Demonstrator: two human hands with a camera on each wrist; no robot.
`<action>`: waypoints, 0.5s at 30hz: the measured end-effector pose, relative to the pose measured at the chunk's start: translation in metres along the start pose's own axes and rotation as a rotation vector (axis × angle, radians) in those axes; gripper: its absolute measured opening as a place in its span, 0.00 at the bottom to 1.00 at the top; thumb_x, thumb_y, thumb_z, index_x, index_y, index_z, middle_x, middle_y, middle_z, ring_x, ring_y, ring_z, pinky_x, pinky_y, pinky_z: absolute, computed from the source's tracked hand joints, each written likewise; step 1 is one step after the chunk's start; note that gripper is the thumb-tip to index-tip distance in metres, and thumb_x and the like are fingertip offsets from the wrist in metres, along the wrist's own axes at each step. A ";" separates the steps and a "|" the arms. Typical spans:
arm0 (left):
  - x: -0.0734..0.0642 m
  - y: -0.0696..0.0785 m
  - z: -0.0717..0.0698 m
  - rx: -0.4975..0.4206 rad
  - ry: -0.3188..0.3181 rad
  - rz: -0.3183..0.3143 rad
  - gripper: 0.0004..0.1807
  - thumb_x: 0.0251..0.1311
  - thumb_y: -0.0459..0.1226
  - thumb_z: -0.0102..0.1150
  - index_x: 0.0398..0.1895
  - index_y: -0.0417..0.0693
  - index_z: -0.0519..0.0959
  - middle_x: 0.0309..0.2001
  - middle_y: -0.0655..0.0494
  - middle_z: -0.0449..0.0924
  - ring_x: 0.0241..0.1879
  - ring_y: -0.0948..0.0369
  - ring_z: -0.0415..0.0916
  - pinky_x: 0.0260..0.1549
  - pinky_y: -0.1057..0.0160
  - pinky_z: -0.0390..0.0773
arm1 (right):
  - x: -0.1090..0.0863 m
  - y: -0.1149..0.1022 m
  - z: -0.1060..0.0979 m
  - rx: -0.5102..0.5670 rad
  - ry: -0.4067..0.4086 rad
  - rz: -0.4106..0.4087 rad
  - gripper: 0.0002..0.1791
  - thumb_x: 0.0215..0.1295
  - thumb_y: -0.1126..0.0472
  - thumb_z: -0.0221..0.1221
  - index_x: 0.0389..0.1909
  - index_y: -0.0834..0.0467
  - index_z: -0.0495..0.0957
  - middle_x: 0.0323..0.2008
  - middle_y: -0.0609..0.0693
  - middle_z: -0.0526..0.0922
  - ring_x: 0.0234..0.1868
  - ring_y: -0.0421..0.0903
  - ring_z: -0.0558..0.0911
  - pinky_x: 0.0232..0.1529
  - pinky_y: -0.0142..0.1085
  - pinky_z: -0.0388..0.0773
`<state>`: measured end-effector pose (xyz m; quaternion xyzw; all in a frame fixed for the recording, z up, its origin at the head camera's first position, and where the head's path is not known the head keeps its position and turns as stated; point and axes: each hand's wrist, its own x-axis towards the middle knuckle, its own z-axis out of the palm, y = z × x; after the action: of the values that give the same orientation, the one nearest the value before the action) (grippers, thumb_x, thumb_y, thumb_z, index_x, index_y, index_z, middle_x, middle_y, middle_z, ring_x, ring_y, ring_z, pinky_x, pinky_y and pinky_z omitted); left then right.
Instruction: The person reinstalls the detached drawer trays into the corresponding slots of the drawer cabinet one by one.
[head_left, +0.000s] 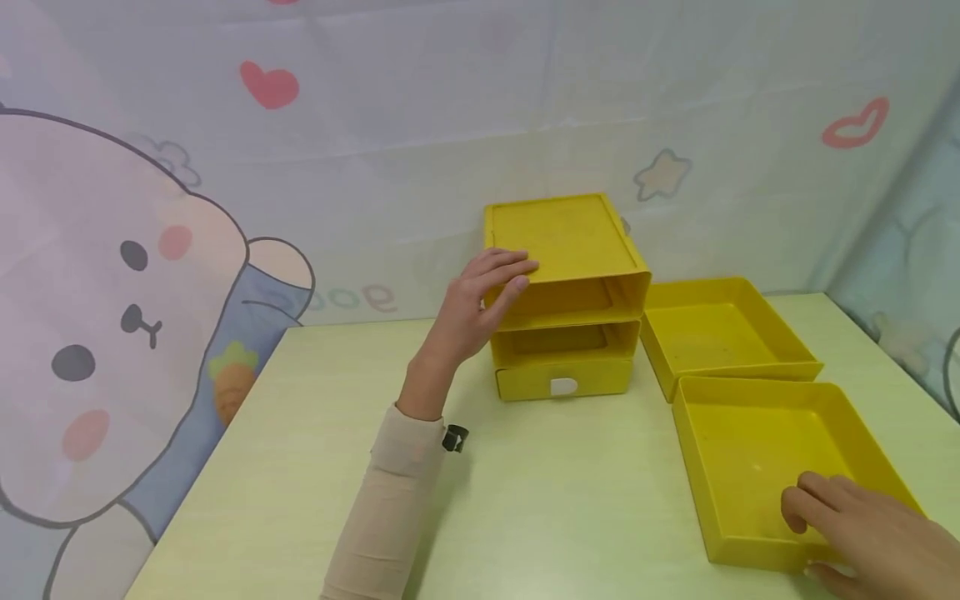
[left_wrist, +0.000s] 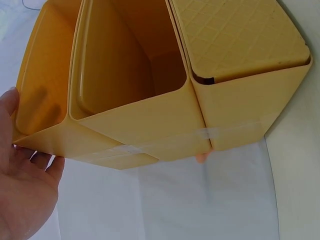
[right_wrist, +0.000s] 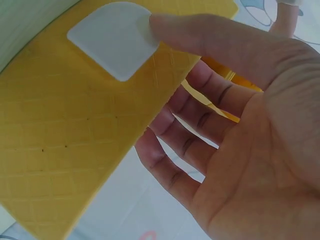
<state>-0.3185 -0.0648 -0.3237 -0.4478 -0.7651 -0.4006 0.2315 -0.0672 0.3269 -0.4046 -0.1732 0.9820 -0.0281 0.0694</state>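
Observation:
A yellow drawer cabinet (head_left: 566, 237) stands upright at the back of the table. Its upper two bays are hollow, while a drawer with a white tab (head_left: 564, 387) fills the bottom one. My left hand (head_left: 480, 300) rests on the cabinet's top left front corner, fingers extended over the top and thumb at the front edge. At the lower right, my right hand (head_left: 873, 525) holds the near yellow drawer (head_left: 750, 450) by its front wall. In the right wrist view the thumb presses beside its white tab (right_wrist: 115, 42), and the other fingers curl over the rim behind it.
Another yellow drawer (head_left: 701, 329) lies on the table (head_left: 300, 467) right of the cabinet, adjoining the near drawer. Behind the table hangs a printed cloth (head_left: 420, 125). In the left wrist view, clear tape (left_wrist: 125, 149) runs along the cabinet's side.

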 end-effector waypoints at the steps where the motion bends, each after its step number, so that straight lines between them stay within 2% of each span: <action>1: 0.000 0.000 0.001 -0.002 -0.001 -0.003 0.16 0.79 0.35 0.57 0.64 0.42 0.84 0.66 0.44 0.81 0.69 0.51 0.71 0.74 0.55 0.68 | -0.001 0.002 0.001 0.006 0.006 -0.022 0.29 0.48 0.57 0.83 0.36 0.43 0.69 0.33 0.37 0.61 0.30 0.33 0.60 0.30 0.30 0.62; 4: -0.001 0.001 0.002 -0.008 -0.007 -0.018 0.16 0.79 0.35 0.58 0.64 0.42 0.84 0.66 0.45 0.81 0.70 0.51 0.71 0.74 0.55 0.68 | -0.003 0.002 0.004 0.028 -0.031 -0.019 0.27 0.51 0.59 0.81 0.35 0.43 0.68 0.31 0.38 0.60 0.29 0.33 0.60 0.30 0.31 0.60; 9: -0.001 0.003 0.002 -0.012 -0.010 -0.025 0.16 0.79 0.35 0.58 0.64 0.42 0.84 0.66 0.45 0.81 0.70 0.51 0.70 0.74 0.56 0.68 | -0.004 0.001 0.010 0.038 -0.113 0.073 0.25 0.56 0.62 0.78 0.35 0.43 0.67 0.30 0.39 0.62 0.28 0.35 0.61 0.30 0.32 0.60; 15: -0.001 0.005 0.002 -0.009 -0.007 -0.013 0.16 0.79 0.34 0.58 0.64 0.41 0.84 0.66 0.44 0.81 0.69 0.50 0.71 0.74 0.55 0.68 | -0.003 0.003 0.013 0.046 -0.155 0.087 0.22 0.62 0.62 0.75 0.36 0.43 0.67 0.30 0.39 0.62 0.28 0.35 0.61 0.30 0.33 0.60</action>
<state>-0.3133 -0.0628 -0.3236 -0.4454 -0.7671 -0.4038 0.2240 -0.0631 0.3304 -0.4176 -0.1305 0.9794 -0.0342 0.1504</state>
